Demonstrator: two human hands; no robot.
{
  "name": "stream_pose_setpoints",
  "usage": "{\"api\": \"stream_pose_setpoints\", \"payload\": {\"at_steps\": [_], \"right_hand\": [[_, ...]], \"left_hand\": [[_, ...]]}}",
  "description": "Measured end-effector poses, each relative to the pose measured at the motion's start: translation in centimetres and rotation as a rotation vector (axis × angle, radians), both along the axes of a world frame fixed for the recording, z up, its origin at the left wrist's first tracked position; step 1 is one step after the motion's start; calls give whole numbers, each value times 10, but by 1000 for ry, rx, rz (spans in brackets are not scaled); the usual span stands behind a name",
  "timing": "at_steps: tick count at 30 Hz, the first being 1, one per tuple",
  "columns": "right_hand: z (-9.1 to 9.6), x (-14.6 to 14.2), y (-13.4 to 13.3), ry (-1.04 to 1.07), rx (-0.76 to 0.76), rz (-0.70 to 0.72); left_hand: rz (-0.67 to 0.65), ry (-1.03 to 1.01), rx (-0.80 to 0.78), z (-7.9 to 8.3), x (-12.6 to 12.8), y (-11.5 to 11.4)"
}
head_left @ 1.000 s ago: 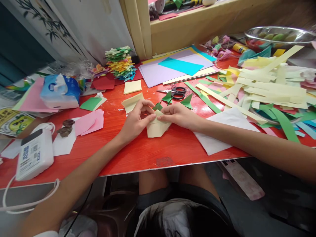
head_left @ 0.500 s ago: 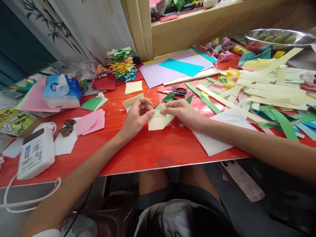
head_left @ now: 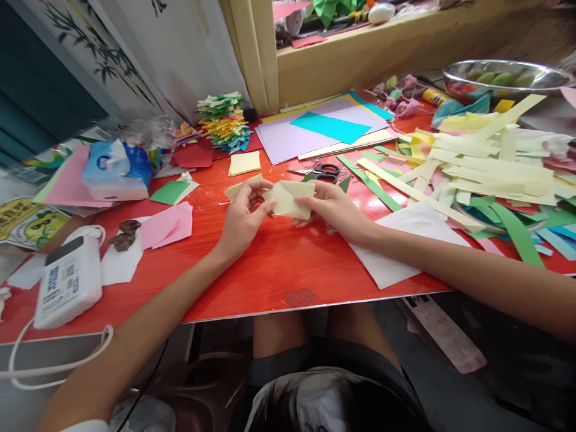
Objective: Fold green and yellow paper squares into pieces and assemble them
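A pale yellow piece of folded paper (head_left: 290,199) is held up between my two hands, over the middle of the red table (head_left: 270,270). My left hand (head_left: 246,215) pinches its left side with thumb and fingers. On the right edge, my right hand (head_left: 330,207) grips it the same way, its fingertips partly behind the paper. Another yellow sheet (head_left: 233,191) lies just behind my left hand. Black-handled scissors (head_left: 324,173) rest beyond my right hand, with green paper pieces (head_left: 345,184) close by.
Cut paper strips (head_left: 490,162) heap up at the right, beside a white sheet (head_left: 400,246). Purple and blue sheets (head_left: 279,135) lie at the back. On the left are pink paper (head_left: 168,225), a tissue pack (head_left: 117,171) and a white corded box (head_left: 69,279). A metal bowl (head_left: 508,69) stands back right.
The yellow paper has been lifted and turned, so a flatter, wider face shows now. Both hands have kept hold of it near the same place. The view has shifted slightly.
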State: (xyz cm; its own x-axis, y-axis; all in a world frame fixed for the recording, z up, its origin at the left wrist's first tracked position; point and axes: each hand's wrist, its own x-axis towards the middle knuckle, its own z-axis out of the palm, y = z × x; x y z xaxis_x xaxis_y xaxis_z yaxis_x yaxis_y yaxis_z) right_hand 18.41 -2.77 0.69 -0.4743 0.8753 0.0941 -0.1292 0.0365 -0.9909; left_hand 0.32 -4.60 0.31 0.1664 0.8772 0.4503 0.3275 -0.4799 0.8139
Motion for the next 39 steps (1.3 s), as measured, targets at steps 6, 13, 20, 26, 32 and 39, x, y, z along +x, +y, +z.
{"api": "stream_pose_setpoints", "payload": {"at_steps": [6, 13, 20, 26, 32, 39], "right_hand": [[4, 1, -2, -129, 64, 6], [6, 2, -2, -67, 23, -60], [-2, 2, 0, -111, 66, 42], [-3, 2, 3, -117, 43, 45], [0, 2, 1, -60, 19, -3], [2, 1, 1, 24, -26, -63]], "left_hand": [[79, 135, 82, -2, -5, 2], [-29, -62, -89, -1, -1, 3], [-53, -90, -224, 2, 2, -2], [-12, -105, -221, 1, 2, -3], [13, -166, -281, 4, 3, -4], [29, -226, -323, 5, 5, -5]]}}
